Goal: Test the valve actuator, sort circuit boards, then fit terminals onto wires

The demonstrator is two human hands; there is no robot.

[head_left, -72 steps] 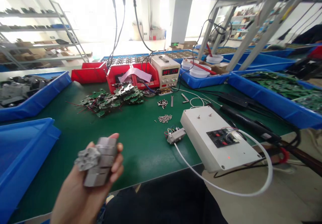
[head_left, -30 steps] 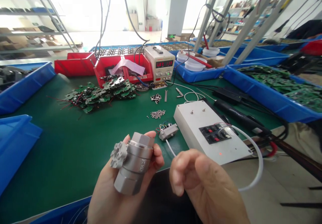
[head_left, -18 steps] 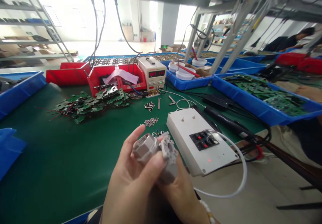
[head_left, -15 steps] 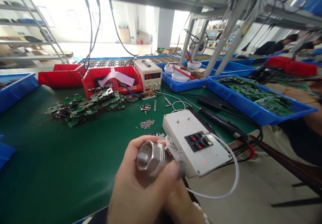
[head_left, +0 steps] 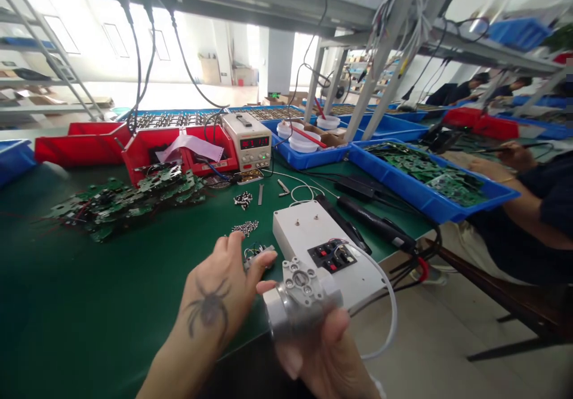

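Note:
My right hand (head_left: 313, 351) is closed round a metal valve body (head_left: 299, 303), a hexagonal-ended fitting with a flat flange and screws facing up. It is held above the front edge of the green table. My left hand (head_left: 219, 294) reaches over the table, thumb and fingers apart. Between its thumb and fingers lies a small grey part with thin coloured wires (head_left: 257, 255), partly hidden by the thumb; I cannot tell whether they touch. Just beyond the left fingertips is a pile of small screws (head_left: 245, 227).
A white control box (head_left: 290, 226) with switches and a white tube stands right of my hands. Behind are a power supply (head_left: 248, 142), red bins (head_left: 85, 142), green circuit boards (head_left: 102, 208) and another screw pile (head_left: 243, 199). A blue tray (head_left: 465, 211) sits near a co-worker's arm (head_left: 505, 184).
My left hand has let go of the valve body and moved left to the wired part. The right hand now holds the valve alone, turned with its flange up. The view has shifted slightly.

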